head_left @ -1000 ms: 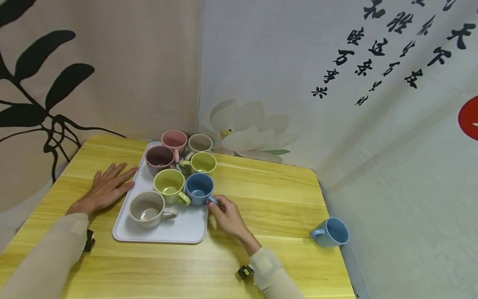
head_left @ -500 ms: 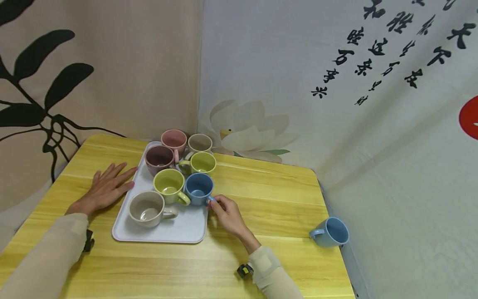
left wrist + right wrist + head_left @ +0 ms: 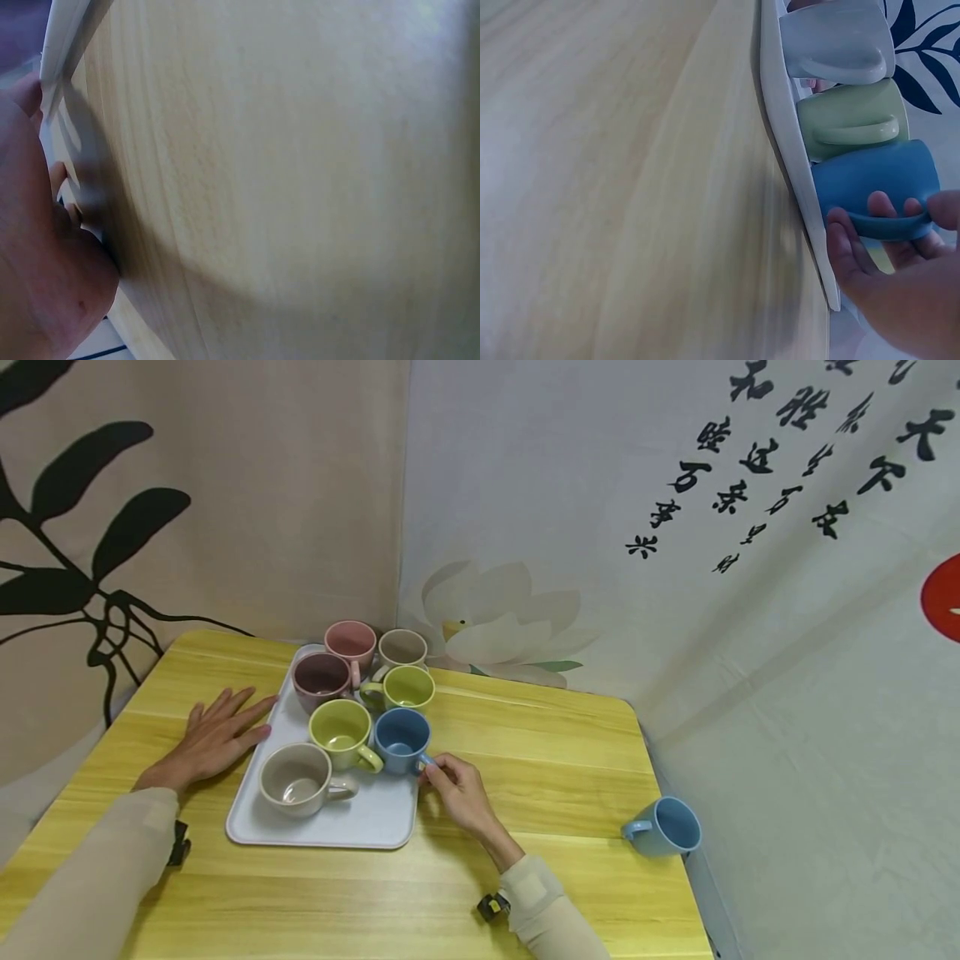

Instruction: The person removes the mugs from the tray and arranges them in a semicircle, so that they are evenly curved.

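Note:
My right hand (image 3: 461, 797) pinches the handle of a blue mug (image 3: 402, 735), which stands upright on the right side of a white tray (image 3: 322, 835). In the right wrist view, fingers (image 3: 843, 247) curl about that handle. On the tray's left, my left hand (image 3: 213, 743) lies with straight, spread fingers, and its fingertips touch the tray edge. Left of the blue mug is a yellow-green mug (image 3: 340, 731). In front of that stands a light grey mug (image 3: 296, 781) with its handle turned right.
Farther back on the tray are a purple mug (image 3: 321, 681), a pink mug (image 3: 350, 639), a beige mug (image 3: 402, 647) and another yellow-green mug (image 3: 408, 687). A light blue mug (image 3: 663, 827) stands near the right edge of the wooden table (image 3: 540, 752). Curtains hang behind.

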A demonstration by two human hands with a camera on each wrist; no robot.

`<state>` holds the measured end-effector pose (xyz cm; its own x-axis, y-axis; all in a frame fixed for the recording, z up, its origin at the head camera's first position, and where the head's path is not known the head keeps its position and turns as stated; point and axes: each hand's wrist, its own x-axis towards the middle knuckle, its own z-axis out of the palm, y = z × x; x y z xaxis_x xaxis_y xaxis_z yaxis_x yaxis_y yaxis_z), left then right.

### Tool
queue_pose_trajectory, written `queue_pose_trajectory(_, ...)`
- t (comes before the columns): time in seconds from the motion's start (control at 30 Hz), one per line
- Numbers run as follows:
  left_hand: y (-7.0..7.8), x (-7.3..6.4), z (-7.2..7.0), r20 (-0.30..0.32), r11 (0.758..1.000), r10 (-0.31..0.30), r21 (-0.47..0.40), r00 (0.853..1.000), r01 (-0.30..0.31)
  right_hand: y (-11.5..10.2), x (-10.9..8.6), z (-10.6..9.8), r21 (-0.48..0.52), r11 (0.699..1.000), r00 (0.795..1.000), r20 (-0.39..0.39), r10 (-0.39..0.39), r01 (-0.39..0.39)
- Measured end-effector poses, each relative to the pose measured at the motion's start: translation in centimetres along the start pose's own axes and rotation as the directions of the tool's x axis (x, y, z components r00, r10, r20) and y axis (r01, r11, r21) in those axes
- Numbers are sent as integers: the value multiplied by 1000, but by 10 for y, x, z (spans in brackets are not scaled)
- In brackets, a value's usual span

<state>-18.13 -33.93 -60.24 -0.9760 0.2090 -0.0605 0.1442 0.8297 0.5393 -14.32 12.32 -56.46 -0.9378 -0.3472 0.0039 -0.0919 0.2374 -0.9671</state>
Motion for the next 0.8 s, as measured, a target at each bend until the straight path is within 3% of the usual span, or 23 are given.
queue_pose_trajectory(0.3,-1,2,1,4,1000,-7,4,1000,7,0,-7,-5,37,999,999,-15,-32,32)
queue_pose_trajectory(0.8,-1,2,1,-6,1000,1,24,1000,-1,-8,-22,-20,14,997,995,-60,-76,77)
